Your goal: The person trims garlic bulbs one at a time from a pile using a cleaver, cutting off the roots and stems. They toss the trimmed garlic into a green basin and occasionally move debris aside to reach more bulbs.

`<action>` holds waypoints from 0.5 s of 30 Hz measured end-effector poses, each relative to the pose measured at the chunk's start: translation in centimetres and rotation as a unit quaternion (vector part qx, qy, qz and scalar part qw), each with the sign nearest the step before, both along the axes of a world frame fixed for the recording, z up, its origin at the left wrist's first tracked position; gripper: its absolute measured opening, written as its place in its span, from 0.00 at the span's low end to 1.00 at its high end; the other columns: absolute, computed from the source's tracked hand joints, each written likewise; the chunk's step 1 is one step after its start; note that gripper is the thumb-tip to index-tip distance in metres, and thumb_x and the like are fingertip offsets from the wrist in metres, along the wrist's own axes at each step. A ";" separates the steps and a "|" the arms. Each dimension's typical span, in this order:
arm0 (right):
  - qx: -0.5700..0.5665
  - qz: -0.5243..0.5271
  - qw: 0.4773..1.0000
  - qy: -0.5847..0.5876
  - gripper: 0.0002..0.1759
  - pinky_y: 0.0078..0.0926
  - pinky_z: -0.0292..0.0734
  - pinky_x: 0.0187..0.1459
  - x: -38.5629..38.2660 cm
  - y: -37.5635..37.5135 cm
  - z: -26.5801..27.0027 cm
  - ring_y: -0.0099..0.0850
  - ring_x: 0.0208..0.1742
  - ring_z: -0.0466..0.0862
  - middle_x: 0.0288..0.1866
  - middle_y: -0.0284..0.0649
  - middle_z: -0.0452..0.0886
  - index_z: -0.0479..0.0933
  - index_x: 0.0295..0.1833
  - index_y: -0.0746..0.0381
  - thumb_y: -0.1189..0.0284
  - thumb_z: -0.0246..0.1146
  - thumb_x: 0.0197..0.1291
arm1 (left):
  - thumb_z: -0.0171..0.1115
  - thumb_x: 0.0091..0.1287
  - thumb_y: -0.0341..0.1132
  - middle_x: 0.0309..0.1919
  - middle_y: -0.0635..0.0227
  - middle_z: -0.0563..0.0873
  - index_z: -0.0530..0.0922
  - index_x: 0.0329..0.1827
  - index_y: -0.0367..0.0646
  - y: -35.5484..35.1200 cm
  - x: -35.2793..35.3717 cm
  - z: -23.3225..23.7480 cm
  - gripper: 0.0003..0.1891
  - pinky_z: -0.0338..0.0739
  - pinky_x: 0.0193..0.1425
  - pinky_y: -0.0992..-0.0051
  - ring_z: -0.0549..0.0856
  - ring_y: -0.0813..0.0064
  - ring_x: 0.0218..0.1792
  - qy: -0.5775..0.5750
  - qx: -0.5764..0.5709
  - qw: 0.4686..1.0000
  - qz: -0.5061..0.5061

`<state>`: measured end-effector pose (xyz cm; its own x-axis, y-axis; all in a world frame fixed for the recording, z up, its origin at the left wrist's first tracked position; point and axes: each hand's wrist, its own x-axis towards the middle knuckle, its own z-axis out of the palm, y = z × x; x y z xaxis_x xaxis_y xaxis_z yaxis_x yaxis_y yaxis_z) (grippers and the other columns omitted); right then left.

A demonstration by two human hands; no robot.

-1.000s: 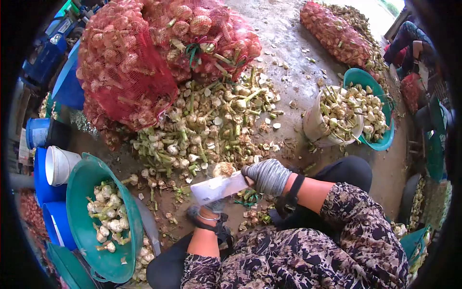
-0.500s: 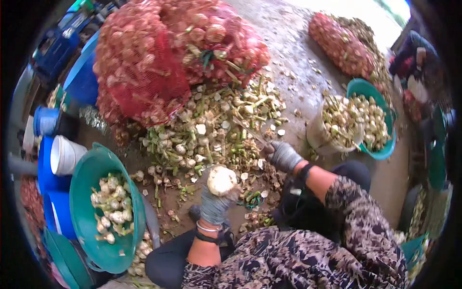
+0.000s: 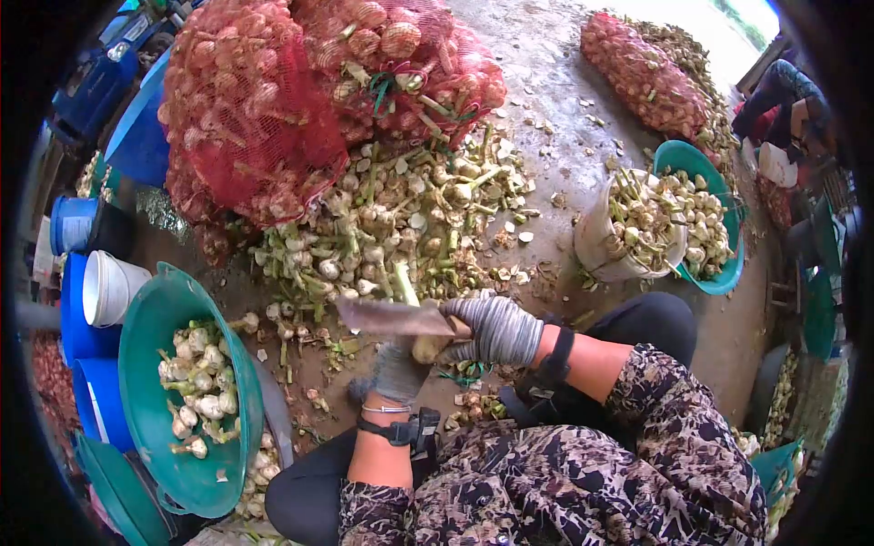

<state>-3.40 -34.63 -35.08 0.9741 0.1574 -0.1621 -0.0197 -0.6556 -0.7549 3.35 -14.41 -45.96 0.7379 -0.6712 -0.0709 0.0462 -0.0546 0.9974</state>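
In the head view my right hand (image 3: 501, 329), in a grey glove, is closed around a knife. Its broad blade (image 3: 387, 318) points left and lies across a garlic bulb (image 3: 428, 348), whose pale green stem (image 3: 405, 285) rises beyond the blade. My left hand (image 3: 398, 371), also gloved, grips the bulb from below; the blade and right fingers partly cover it. Just past both hands spreads a heap of garlic (image 3: 373, 227) with stems and cut scraps on the floor.
Red mesh sacks of garlic (image 3: 246, 118) stand behind the heap. A green tub (image 3: 137, 364) with trimmed bulbs sits at left, beside a white bucket (image 3: 109, 291). Rightward are a full white bucket (image 3: 596, 241) and a green basin (image 3: 734, 241). Another person (image 3: 783, 100) is at far right.
My right hand has brought the knife leftward from the heap to my left hand. The bulb in my left hand has been turned, its stem now pointing away from me. The view has shifted slightly.
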 end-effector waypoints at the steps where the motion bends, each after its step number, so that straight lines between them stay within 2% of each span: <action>1: -0.042 0.025 0.998 -0.030 0.29 0.43 0.79 0.43 -0.2 -0.2 0.8 0.52 0.42 0.83 0.41 0.49 0.83 0.75 0.55 0.56 0.52 0.71 0.52 | 0.54 0.71 0.36 0.51 0.62 0.82 0.73 0.59 0.44 -0.1 0.8 -0.5 0.15 0.78 0.55 0.67 0.81 0.64 0.53 -0.040 0.074 0.995 -0.054; 2: -0.043 0.023 0.998 -0.026 0.29 0.43 0.79 0.43 -0.3 -0.3 1.0 0.52 0.42 0.83 0.41 0.49 0.83 0.75 0.55 0.56 0.52 0.71 0.52 | 0.56 0.69 0.34 0.47 0.61 0.83 0.77 0.51 0.44 -0.2 1.0 -0.9 0.11 0.79 0.53 0.68 0.82 0.65 0.50 -0.078 0.147 0.980 -0.110; 3: -0.054 0.035 0.997 -0.040 0.27 0.43 0.79 0.42 -0.4 -0.5 1.1 0.52 0.41 0.84 0.40 0.49 0.83 0.75 0.54 0.56 0.54 0.71 0.52 | 0.57 0.67 0.32 0.38 0.61 0.84 0.80 0.41 0.45 -0.4 0.2 1.1 0.05 0.79 0.47 0.70 0.84 0.65 0.43 -0.259 0.123 0.956 -0.062; 4: -0.065 0.046 0.995 -0.055 0.26 0.43 0.79 0.41 -0.3 -0.6 1.2 0.51 0.40 0.84 0.39 0.48 0.83 0.75 0.53 0.56 0.55 0.71 0.53 | 0.57 0.67 0.32 0.38 0.61 0.84 0.80 0.41 0.45 0.5 1.0 -1.9 0.05 0.79 0.47 0.70 0.84 0.65 0.43 -0.257 0.122 0.957 -0.064; 5: -0.086 0.035 0.994 -0.052 0.20 0.40 0.79 0.40 -0.2 -0.6 1.2 0.49 0.38 0.84 0.36 0.47 0.83 0.77 0.49 0.56 0.58 0.70 0.53 | 0.57 0.67 0.32 0.38 0.64 0.84 0.80 0.42 0.45 2.3 2.5 -7.5 0.05 0.78 0.46 0.72 0.83 0.68 0.41 -0.418 0.214 0.881 -0.050; 6: -0.085 0.035 0.995 -0.050 0.20 0.40 0.79 0.40 -0.1 -0.9 0.8 0.49 0.38 0.84 0.36 0.47 0.83 0.77 0.49 0.56 0.58 0.70 0.53 | 0.57 0.68 0.32 0.37 0.66 0.83 0.79 0.44 0.45 3.3 3.2 -10.6 0.06 0.78 0.45 0.74 0.83 0.70 0.40 -0.562 0.298 0.770 -0.035; 7: -0.100 0.026 0.994 -0.030 0.18 0.39 0.79 0.39 0.0 -1.5 0.2 0.48 0.37 0.84 0.34 0.47 0.83 0.79 0.47 0.55 0.59 0.69 0.54 | 0.58 0.69 0.33 0.40 0.67 0.84 0.79 0.47 0.44 2.3 1.8 -5.9 0.07 0.78 0.46 0.74 0.82 0.72 0.41 -0.467 0.263 0.844 -0.028; 8: -0.114 0.016 0.993 -0.010 0.15 0.38 0.79 0.39 0.1 -2.1 -0.4 0.46 0.36 0.85 0.32 0.46 0.83 0.80 0.45 0.55 0.60 0.68 0.55 | 0.59 0.69 0.33 0.42 0.67 0.84 0.79 0.50 0.43 1.1 0.6 -1.1 0.09 0.77 0.48 0.75 0.82 0.75 0.42 -0.314 0.200 0.928 -0.018; 9: -0.125 -0.025 0.988 0.090 0.12 0.38 0.79 0.39 0.5 -2.7 -0.7 0.45 0.36 0.85 0.31 0.46 0.83 0.81 0.42 0.54 0.61 0.66 0.56 | 0.60 0.70 0.34 0.45 0.68 0.84 0.79 0.53 0.42 -0.1 -0.3 3.3 0.12 0.77 0.49 0.75 0.81 0.77 0.44 -0.052 0.108 0.993 0.020; 10: -0.140 -0.053 0.980 0.130 0.16 0.39 0.79 0.41 1.0 -3.9 -1.7 0.45 0.38 0.85 0.34 0.47 0.84 0.81 0.43 0.56 0.58 0.67 0.55 | 0.61 0.70 0.34 0.47 0.69 0.84 0.79 0.56 0.41 -0.6 -0.9 6.8 0.14 0.77 0.51 0.75 0.81 0.79 0.45 0.128 0.073 0.988 0.051; 11: -0.158 -0.067 0.974 0.148 0.18 0.39 0.79 0.43 1.0 -5.3 -3.2 0.46 0.39 0.85 0.36 0.47 0.85 0.81 0.44 0.57 0.56 0.67 0.55 | 0.64 0.67 0.32 0.43 0.70 0.86 0.80 0.54 0.39 -0.8 -1.2 6.8 0.14 0.77 0.47 0.77 0.81 0.81 0.41 0.120 0.010 0.990 0.073; 12: -0.178 -0.080 0.967 0.164 0.20 0.39 0.79 0.44 1.4 -6.0 -3.1 0.46 0.40 0.85 0.37 0.48 0.85 0.81 0.45 0.58 0.54 0.68 0.54 | 0.64 0.67 0.32 0.43 0.70 0.86 0.80 0.54 0.39 -1.0 -0.7 7.1 0.14 0.77 0.47 0.77 0.81 0.81 0.41 0.116 0.005 0.990 0.075; 13: -0.075 -0.143 0.967 0.199 0.29 0.37 0.78 0.48 1.0 -5.8 -3.3 0.44 0.43 0.85 0.40 0.47 0.85 0.80 0.49 0.61 0.49 0.71 0.51 | 0.63 0.68 0.31 0.43 0.70 0.86 0.80 0.54 0.38 -0.9 -0.6 7.5 0.13 0.77 0.47 0.76 0.82 0.80 0.42 0.101 0.038 0.993 0.052; 14: -0.079 -0.136 0.967 0.202 0.29 0.37 0.78 0.48 0.8 -4.9 -3.1 0.44 0.43 0.85 0.40 0.47 0.85 0.80 0.49 0.61 0.49 0.71 0.51 | 0.62 0.68 0.29 0.43 0.70 0.86 0.80 0.53 0.37 -0.9 -0.8 8.4 0.12 0.78 0.47 0.75 0.82 0.79 0.42 0.090 0.072 0.993 0.033; 15: 0.041 -0.163 0.976 0.137 0.32 0.34 0.78 0.50 0.7 -3.5 -3.1 0.35 0.45 0.84 0.42 0.45 0.85 0.79 0.52 0.61 0.49 0.74 0.49 | 0.64 0.66 0.29 0.43 0.66 0.87 0.81 0.52 0.35 -1.1 -0.8 9.5 0.13 0.79 0.48 0.73 0.84 0.76 0.42 0.039 0.148 0.988 0.019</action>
<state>-2.74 -38.12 -38.19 0.8963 -0.1306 -0.4237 -0.4261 -0.5183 -0.7415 2.59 -15.51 -36.48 0.7464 -0.5847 -0.3178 0.1295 -0.3408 0.9312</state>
